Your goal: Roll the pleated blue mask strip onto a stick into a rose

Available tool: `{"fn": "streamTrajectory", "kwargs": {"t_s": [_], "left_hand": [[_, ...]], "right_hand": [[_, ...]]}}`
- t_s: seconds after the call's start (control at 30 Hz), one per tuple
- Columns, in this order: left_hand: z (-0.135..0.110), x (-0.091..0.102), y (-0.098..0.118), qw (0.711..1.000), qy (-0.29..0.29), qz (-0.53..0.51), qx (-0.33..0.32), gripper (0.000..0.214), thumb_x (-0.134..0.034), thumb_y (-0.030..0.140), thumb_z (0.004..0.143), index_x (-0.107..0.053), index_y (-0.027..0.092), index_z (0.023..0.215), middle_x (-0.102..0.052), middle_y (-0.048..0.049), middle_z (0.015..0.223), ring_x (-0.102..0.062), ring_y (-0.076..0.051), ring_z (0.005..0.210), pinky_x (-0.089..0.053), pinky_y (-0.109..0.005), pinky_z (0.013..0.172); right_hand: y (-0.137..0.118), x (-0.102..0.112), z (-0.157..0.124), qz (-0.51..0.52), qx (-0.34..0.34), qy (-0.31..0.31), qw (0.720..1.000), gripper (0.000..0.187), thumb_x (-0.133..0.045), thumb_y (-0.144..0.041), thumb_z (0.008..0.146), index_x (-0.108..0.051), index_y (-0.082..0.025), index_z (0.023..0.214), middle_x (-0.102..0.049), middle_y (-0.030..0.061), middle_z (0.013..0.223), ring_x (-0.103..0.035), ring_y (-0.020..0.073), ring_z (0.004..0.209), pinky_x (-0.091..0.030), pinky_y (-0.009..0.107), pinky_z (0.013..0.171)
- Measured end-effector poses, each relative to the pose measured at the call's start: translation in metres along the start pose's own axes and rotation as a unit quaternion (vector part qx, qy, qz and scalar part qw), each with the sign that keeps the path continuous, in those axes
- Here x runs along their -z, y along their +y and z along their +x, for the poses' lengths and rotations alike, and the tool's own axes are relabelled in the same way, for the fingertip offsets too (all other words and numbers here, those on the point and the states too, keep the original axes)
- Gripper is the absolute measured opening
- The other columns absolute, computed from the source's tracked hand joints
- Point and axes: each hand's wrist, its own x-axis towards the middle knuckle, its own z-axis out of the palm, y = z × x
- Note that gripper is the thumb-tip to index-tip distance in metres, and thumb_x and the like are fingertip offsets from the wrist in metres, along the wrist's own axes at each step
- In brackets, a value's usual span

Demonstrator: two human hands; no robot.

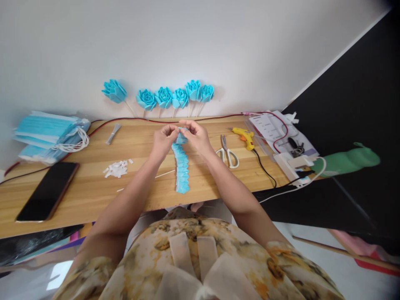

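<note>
we see left hand [162, 141] and right hand [198, 136] close together, both pinching the blue piece [181, 138] between them, blue strips [182, 171] just bodyward of the hands, and judge the piece light, soft, easily creased, best held by its edges

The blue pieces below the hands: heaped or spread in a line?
Spread in a line: the blue pieces overlap one after another on the tabletop, toward its near edge.
</note>
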Motion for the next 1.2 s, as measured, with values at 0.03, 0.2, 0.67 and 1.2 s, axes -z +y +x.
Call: {"fn": "streamTrajectory", "kwargs": {"t_s": [0.03,0.2,0.67,1.2], "left_hand": [[0.0,0.0,0.0,1.0,0.0,-0.001,0.0,0.015,-0.081,0.022,0.076,-0.07,0.017,0.068,-0.064,0.0012,0.064,-0.052,-0.01,0.058,-0.041,-0.021,0.056],[0.004,0.005,-0.001,1.0,0.02,-0.013,-0.002,0.016,-0.078,0.023,0.081,-0.068,0.018,0.069,-0.061,0.002,0.064,-0.051,-0.01,0.058,-0.043,-0.021,0.059],[0.008,0.008,-0.007,0.999,0.032,-0.027,-0.009,0.021,-0.081,0.03,0.08,-0.067,0.018,0.069,-0.062,0.0018,0.065,-0.052,-0.01,0.059,-0.045,-0.021,0.058],[0.017,0.018,-0.012,0.996,0.074,-0.048,-0.032,0.027,-0.086,0.039,0.079,-0.067,0.02,0.073,-0.065,0.0021,0.069,-0.057,-0.011,0.064,-0.049,-0.023,0.068]], "right_hand": [[0.0,0.0,0.0,0.001,-0.003,0.001,1.0,0.031,-0.075,-0.038,0.082,-0.076,-0.025,0.109,-0.063,-0.0041,0.081,-0.058,0.0122,0.073,-0.049,0.026,0.068],[-0.007,0.003,0.0,0.043,-0.028,0.009,0.999,0.038,-0.077,-0.047,0.081,-0.076,-0.024,0.111,-0.075,0.0003,0.095,-0.069,0.0177,0.091,-0.057,0.031,0.084],[-0.005,0.002,0.003,0.057,-0.044,0.029,0.997,0.04,-0.078,-0.044,0.075,-0.074,-0.024,0.109,-0.078,0.0023,0.099,-0.073,0.0223,0.1,-0.06,0.036,0.089],[0.007,0.056,0.026,-0.091,-0.082,0.12,0.985,0.03,-0.06,-0.032,0.091,-0.074,-0.021,0.114,-0.078,0.0032,0.099,-0.069,0.0155,0.083,-0.056,0.027,0.072]]}}
